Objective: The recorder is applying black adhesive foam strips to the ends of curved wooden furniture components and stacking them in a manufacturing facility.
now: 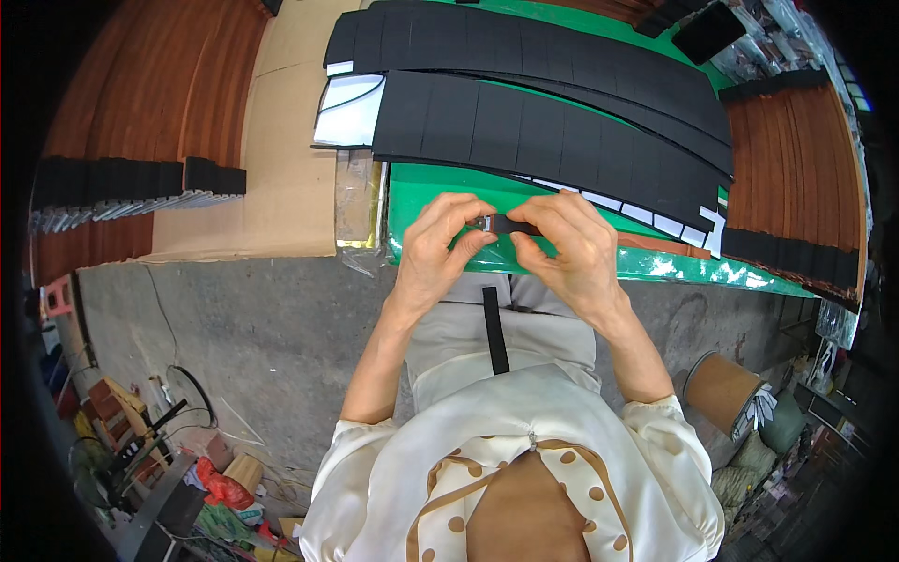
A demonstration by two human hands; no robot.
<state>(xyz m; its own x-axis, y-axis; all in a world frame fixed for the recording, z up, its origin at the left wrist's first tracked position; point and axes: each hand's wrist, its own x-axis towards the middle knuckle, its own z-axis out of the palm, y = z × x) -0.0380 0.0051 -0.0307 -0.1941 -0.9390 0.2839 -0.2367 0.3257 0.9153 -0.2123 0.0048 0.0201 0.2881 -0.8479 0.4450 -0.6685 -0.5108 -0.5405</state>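
Above the front edge of the green-covered table, my two hands meet over one small piece. My left hand (444, 234) is closed, finger and thumb pinching a small shiny metal piece (484, 224). Against it lies the end of a short black strip (510, 225), which my right hand (571, 245) pinches between thumb and fingers. The rest of that strip is hidden under the right hand. Another black strip (495, 330) rests lengthwise on my lap. Just beyond my hands lie black sheets (524, 122) scored into rows of strips, with white backing (348, 110) showing at the left end.
Reddish-brown slats with black ends are stacked at the left (154, 94) and another slat stack (791, 159) stands at the right. Cardboard (290, 140) covers the table's left part. Green sheeting (421, 201) hangs over its front edge. A brown drum (726, 389) stands on the floor.
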